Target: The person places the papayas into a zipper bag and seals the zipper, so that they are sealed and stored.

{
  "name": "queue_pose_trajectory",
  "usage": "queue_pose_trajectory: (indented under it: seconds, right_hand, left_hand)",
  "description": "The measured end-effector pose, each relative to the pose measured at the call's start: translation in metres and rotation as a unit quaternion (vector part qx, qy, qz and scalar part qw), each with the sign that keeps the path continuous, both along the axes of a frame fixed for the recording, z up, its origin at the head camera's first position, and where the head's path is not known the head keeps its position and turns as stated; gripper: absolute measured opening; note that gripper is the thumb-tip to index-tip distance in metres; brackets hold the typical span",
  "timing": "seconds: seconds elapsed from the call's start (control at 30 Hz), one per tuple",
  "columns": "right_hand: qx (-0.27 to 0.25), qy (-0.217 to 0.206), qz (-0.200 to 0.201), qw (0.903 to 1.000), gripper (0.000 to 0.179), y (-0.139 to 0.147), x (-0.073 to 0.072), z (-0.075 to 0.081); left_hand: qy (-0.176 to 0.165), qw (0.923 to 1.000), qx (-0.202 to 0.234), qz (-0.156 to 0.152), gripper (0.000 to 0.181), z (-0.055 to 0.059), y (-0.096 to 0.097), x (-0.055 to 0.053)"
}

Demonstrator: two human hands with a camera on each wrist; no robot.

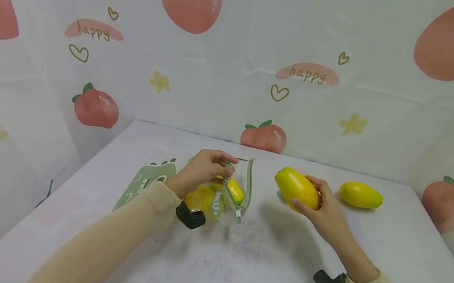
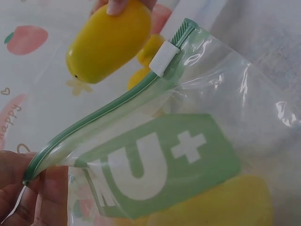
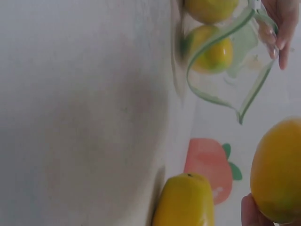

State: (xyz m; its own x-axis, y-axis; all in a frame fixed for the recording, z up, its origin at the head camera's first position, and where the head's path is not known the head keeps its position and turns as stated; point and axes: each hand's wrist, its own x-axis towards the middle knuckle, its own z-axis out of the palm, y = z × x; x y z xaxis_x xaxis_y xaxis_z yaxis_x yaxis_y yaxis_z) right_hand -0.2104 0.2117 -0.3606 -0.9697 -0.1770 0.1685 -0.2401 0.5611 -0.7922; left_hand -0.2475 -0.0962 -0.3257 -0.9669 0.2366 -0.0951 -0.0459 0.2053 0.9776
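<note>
My left hand (image 1: 204,168) pinches the green zip edge of a clear slider bag (image 2: 160,179) with a white "U+" print. The bag's mouth gapes toward the right, and the white slider (image 2: 164,59) sits near one end of the zip. Inside the bag lie yellow fruits (image 3: 209,49), partly green, on the table. To the right of the bag, my right hand (image 1: 329,216) grips a yellow papaya (image 1: 297,187) from its right side, thumb below and fingers over the top. The papaya is held above the table, its narrower greenish end facing the bag.
Another yellow papaya (image 1: 361,195) lies on the table at the back right, beyond my right hand. A flat green cartoon-printed piece (image 1: 139,184) lies left of the bag, partly behind my left forearm. A fruit-printed cloth (image 1: 218,85) hangs along the table's back edge.
</note>
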Motion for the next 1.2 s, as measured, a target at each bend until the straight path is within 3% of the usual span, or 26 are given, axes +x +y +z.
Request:
queue_pose_trajectory:
  seconds: [0.37, 0.67, 1.2]
  right_hand:
    - [0.016, -0.002, 0.022, 0.9996, 0.069, -0.021, 0.005, -0.013]
    - [0.016, 0.014, 0.063, 0.9978, 0.068, -0.037, 0.005, -0.024]
    - [0.041, -0.011, 0.088, 0.9952, 0.065, -0.058, 0.003, -0.027]
  left_hand:
    - [0.001, 0.9999, -0.014, 0.005, 0.029, -0.002, -0.001, 0.001]
    - [0.0, 0.9998, -0.019, 0.004, 0.028, -0.003, -0.001, 0.001]
    - [0.001, 0.9998, -0.015, 0.008, 0.028, -0.004, 0.0, 0.001]
